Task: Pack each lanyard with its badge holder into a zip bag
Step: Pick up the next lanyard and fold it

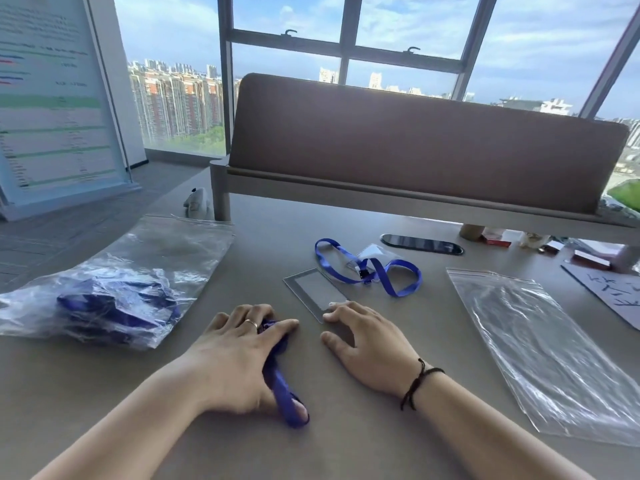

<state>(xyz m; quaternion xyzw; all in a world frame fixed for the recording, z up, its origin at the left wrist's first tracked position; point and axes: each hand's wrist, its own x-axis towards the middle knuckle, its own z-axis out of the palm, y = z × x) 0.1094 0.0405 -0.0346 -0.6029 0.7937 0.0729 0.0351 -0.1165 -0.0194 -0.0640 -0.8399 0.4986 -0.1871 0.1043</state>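
My left hand (pixel 235 355) lies on the table and holds a bunched blue lanyard (pixel 282 393) under its palm; the strap loops round the thumb. My right hand (pixel 367 344) rests flat beside it, fingertips touching the near end of a clear badge holder (pixel 313 291). Farther back lies a second blue lanyard (pixel 384 271) clipped to another clear holder (pixel 372 254). An empty zip bag (pixel 540 344) lies flat at the right. At the left, a large zip bag (pixel 121 282) holds several blue lanyards.
A brown desk divider (pixel 415 140) stands across the back of the table (pixel 346 445). A black phone (pixel 420 244) lies beneath it. Small boxes (pixel 495 239) and a printed sheet (pixel 616 292) sit at the far right.
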